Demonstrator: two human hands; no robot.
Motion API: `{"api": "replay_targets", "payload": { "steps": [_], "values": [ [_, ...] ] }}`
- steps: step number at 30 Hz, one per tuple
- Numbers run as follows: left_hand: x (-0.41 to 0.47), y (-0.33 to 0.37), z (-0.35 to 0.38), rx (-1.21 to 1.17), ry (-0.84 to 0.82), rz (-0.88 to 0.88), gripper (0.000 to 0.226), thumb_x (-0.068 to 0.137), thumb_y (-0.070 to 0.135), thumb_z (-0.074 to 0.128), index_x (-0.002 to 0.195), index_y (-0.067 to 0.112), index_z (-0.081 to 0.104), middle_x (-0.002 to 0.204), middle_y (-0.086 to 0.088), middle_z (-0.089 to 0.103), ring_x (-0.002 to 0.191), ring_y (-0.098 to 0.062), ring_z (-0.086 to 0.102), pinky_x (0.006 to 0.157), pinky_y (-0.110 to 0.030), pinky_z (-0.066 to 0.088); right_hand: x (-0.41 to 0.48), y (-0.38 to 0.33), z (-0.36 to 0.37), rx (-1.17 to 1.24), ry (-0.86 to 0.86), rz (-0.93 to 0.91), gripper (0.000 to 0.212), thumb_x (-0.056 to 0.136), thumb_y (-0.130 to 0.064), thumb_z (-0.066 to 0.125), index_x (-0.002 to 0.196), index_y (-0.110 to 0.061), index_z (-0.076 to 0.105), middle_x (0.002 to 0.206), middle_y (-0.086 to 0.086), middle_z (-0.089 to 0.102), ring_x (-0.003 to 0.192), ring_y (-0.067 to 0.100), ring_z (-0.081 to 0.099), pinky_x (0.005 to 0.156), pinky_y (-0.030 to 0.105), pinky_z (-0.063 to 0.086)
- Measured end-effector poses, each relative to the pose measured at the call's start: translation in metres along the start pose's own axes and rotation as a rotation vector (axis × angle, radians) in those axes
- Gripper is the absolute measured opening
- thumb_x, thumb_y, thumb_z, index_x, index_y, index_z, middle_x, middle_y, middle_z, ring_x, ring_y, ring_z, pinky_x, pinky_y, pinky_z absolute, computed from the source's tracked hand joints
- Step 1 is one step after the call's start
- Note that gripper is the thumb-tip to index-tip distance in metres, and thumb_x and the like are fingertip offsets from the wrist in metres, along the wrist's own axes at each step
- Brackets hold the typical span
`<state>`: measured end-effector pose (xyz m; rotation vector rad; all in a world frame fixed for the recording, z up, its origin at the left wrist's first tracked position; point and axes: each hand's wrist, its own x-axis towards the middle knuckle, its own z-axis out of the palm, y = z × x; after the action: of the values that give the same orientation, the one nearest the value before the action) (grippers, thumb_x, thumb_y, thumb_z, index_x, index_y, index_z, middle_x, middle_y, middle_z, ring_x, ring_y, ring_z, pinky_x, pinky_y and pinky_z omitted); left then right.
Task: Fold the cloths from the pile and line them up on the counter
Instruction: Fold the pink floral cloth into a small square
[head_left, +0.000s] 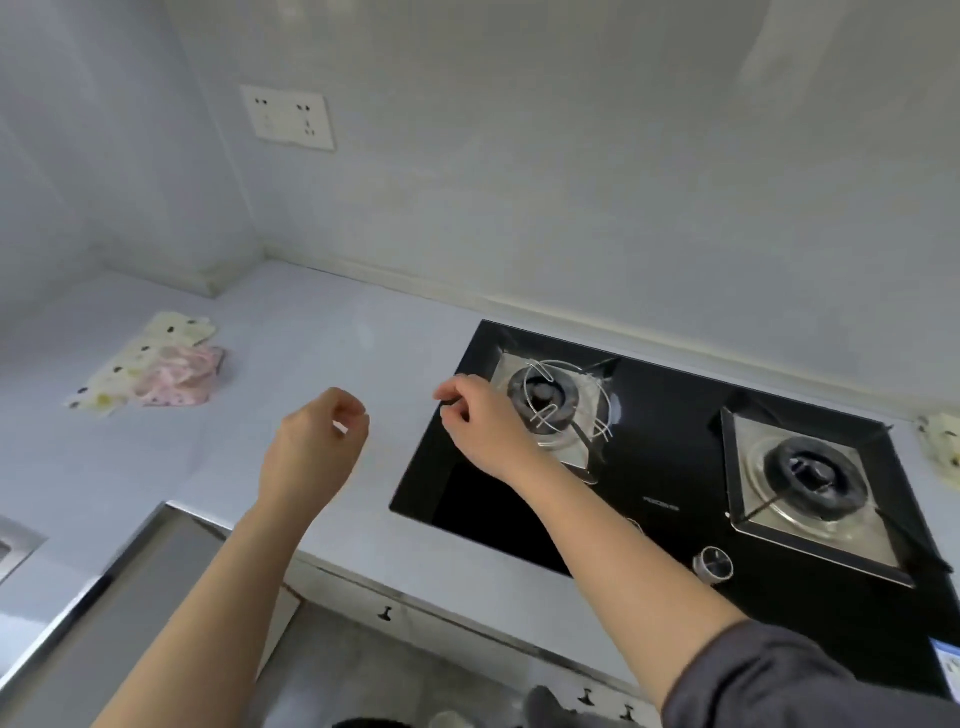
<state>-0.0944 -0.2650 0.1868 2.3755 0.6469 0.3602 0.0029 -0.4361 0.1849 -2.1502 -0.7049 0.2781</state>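
Left hand (317, 441): from my end it hangs over the light grey counter (322, 332), fingers loosely curled, thumb close to the fingertips, nothing in it.
Right hand (478, 421): hovers over the near-left corner of the black glass gas hob (493, 499), fingers bent down and relaxed. I see nothing gripped there either.
Cloth pile: way off to the left on the counter, well apart from both hands. A pale yellow cloth with dark spots (156, 338) lies rumpled and unfolded, and a pink patterned cloth (179, 379) is bunched up on its right side.
Other cloth: a second pale spotted cloth (940, 447) peeks in at the far right edge, on the counter past the hob. Can't tell if it's folded.
In the way: the hob takes up the right half of the counter. It has 2 burners: the left one carries a thin wire pan ring (550, 395) just beyond my right hand, and the right burner (810, 475) sits in its steel tray.
Around: a round silver knob (714, 564) at the hob's front, a white double wall socket (288, 117) up on the wall, and a dark grey sleeve (805, 680) on the right arm.
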Motion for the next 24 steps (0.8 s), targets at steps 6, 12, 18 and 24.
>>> {"api": "replay_targets", "payload": {
  "steps": [6, 12, 18, 24],
  "values": [
    [0.081, -0.111, -0.056, 0.014, 0.015, -0.044, 0.005, 0.09, 0.017, 0.056, 0.087, 0.019, 0.059, 0.084, 0.006, 0.061, 0.066, -0.007, 0.053, 0.055, -0.025, 0.037, 0.087, -0.044, 0.1, 0.039, -0.096, 0.071, 0.024, 0.094, -0.013, 0.046, 0.115, -0.014, 0.059, 0.118, -0.002, 0.057, 0.093, 0.009, 0.052, 0.085, 0.023, 0.044],
    [0.167, -0.25, -0.095, 0.227, -0.104, -0.158, 0.009, 0.09, 0.018, 0.054, 0.09, 0.014, 0.062, 0.089, -0.01, 0.064, 0.077, -0.027, 0.053, 0.067, -0.032, 0.04, 0.161, -0.081, 0.203, 0.039, -0.101, 0.262, 0.025, 0.091, -0.011, 0.045, 0.111, -0.012, 0.061, 0.117, 0.004, 0.06, 0.099, 0.021, 0.058, 0.085, 0.035, 0.051],
    [0.235, -0.309, -0.098, 0.306, -0.219, -0.15, 0.027, 0.088, 0.021, 0.059, 0.112, 0.009, 0.061, 0.122, -0.013, 0.054, 0.101, -0.035, 0.058, 0.077, -0.037, 0.045, 0.203, -0.104, 0.263, -0.116, -0.193, 0.31, 0.024, 0.091, -0.011, 0.045, 0.107, -0.009, 0.062, 0.111, 0.008, 0.062, 0.099, 0.025, 0.058, 0.089, 0.038, 0.049],
    [0.278, -0.334, -0.08, 0.478, -0.281, 0.01, 0.031, 0.09, 0.027, 0.057, 0.119, 0.017, 0.06, 0.128, -0.01, 0.048, 0.117, -0.03, 0.046, 0.087, -0.04, 0.042, 0.22, -0.103, 0.286, -0.098, -0.2, 0.365, 0.023, 0.092, -0.011, 0.045, 0.107, -0.012, 0.062, 0.108, 0.001, 0.062, 0.094, 0.018, 0.057, 0.087, 0.032, 0.049]
  ]
}}
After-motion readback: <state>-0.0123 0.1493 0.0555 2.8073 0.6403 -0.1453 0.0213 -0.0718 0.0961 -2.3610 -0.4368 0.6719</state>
